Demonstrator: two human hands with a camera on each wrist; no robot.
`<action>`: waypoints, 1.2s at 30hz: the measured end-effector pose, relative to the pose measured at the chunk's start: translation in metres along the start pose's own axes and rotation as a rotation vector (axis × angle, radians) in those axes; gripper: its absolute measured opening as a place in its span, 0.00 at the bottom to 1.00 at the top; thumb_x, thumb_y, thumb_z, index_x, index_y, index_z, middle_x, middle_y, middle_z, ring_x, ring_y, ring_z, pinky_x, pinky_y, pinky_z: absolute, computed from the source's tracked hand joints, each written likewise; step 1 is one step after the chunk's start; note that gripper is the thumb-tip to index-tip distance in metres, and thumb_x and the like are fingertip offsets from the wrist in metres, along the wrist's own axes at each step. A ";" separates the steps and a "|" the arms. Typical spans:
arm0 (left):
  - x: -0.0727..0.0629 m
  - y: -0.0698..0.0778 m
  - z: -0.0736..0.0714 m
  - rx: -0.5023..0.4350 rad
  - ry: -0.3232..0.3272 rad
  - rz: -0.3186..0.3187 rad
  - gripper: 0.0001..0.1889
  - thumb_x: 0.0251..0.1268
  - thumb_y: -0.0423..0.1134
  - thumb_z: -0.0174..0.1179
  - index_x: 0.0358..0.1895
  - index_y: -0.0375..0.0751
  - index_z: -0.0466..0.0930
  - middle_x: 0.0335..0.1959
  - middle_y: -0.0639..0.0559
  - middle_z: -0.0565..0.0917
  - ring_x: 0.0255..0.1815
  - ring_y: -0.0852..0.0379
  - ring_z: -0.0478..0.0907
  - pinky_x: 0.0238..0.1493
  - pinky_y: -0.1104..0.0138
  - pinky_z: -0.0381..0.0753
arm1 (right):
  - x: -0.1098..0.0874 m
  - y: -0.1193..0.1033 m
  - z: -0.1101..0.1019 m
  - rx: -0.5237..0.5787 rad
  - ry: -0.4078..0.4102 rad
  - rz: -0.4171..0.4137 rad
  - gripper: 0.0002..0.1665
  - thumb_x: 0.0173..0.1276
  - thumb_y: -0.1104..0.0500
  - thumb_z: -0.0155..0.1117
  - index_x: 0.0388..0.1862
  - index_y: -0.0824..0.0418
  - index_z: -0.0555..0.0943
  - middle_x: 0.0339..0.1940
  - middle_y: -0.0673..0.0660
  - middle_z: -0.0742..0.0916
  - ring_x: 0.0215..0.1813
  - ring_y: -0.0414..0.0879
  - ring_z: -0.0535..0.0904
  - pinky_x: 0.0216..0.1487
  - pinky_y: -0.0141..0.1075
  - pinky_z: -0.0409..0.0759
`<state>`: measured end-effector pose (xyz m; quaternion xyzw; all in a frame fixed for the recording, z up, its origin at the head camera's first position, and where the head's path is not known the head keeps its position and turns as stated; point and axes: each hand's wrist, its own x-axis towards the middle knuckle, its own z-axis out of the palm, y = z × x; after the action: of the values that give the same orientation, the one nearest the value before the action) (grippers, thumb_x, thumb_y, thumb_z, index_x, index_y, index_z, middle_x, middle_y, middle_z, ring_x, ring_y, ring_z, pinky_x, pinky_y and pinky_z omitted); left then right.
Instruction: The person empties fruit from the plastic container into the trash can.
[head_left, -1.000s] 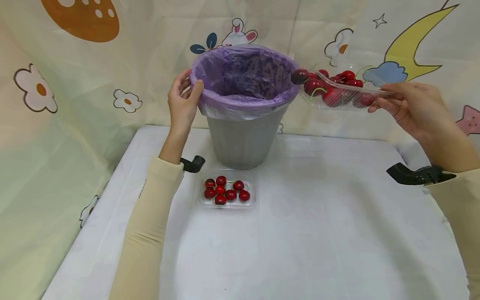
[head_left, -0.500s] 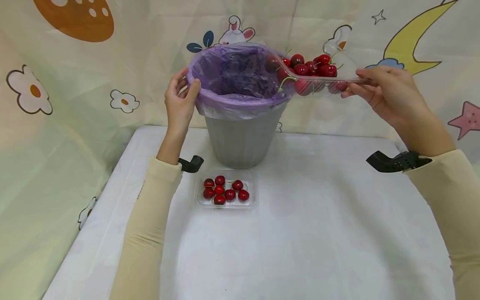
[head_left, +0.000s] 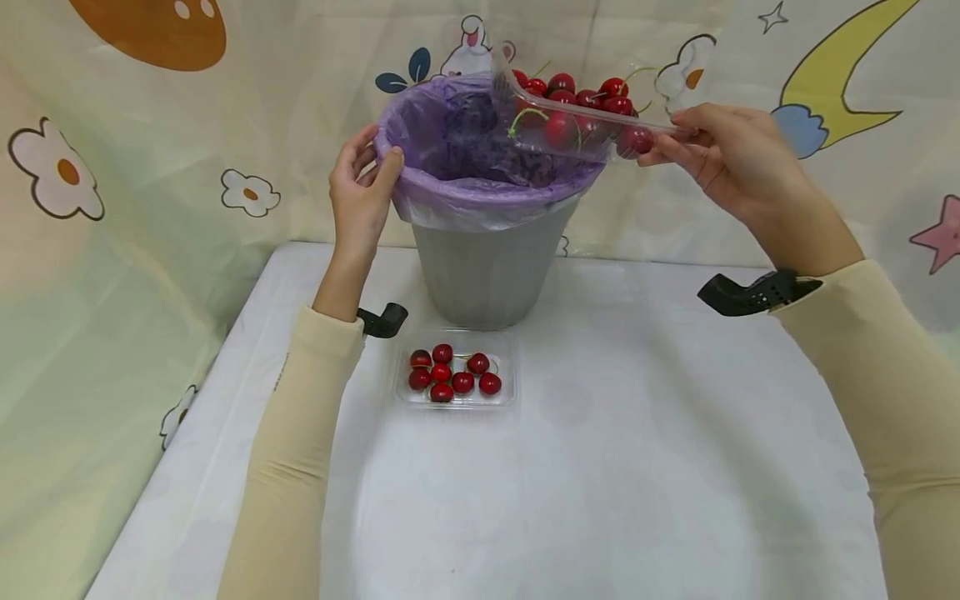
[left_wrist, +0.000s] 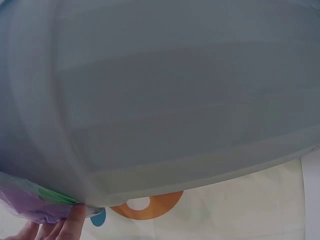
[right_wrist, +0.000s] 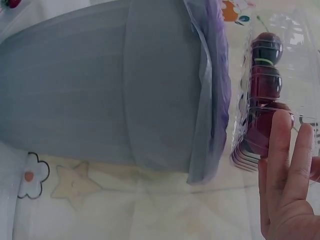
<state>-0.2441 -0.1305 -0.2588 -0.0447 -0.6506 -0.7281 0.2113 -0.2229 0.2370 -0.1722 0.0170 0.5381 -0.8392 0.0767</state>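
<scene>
A grey trash can (head_left: 483,275) with a purple bag liner (head_left: 480,193) folded over its rim stands upright at the back of the table. At the left of that rim, my left hand (head_left: 358,196) grips the edge, thumb in front; its fingertips (left_wrist: 75,220) also show in the left wrist view. My right hand (head_left: 738,158) pinches the right end of a clear plastic box (head_left: 656,127), which holds several red cherries (head_left: 561,129) with green stems. The box hangs over the right part of the can's mouth, its far end raised. Liner hides the can's inside.
A second clear plastic box (head_left: 457,406) with several cherries (head_left: 462,382) sits on the white table (head_left: 585,475) just in front of the can. Behind the table hangs a patterned cloth (head_left: 315,100).
My right hand has carried the box of cherries leftward and slightly up, from beside the can to over its mouth. My left hand has stayed on the rim.
</scene>
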 end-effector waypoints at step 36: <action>-0.007 0.001 0.004 -0.015 0.002 0.021 0.27 0.63 0.36 0.61 0.66 0.36 0.71 0.62 0.41 0.75 0.58 0.50 0.76 0.61 0.68 0.74 | 0.035 0.034 0.055 -0.435 -0.030 -0.200 0.08 0.70 0.65 0.61 0.32 0.70 0.75 0.44 0.60 0.77 0.37 0.48 0.87 0.45 0.29 0.81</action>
<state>-0.2380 -0.1250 -0.2602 -0.0522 -0.6443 -0.7308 0.2192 -0.2493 0.1692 -0.1838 -0.0660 0.7040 -0.7071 0.0031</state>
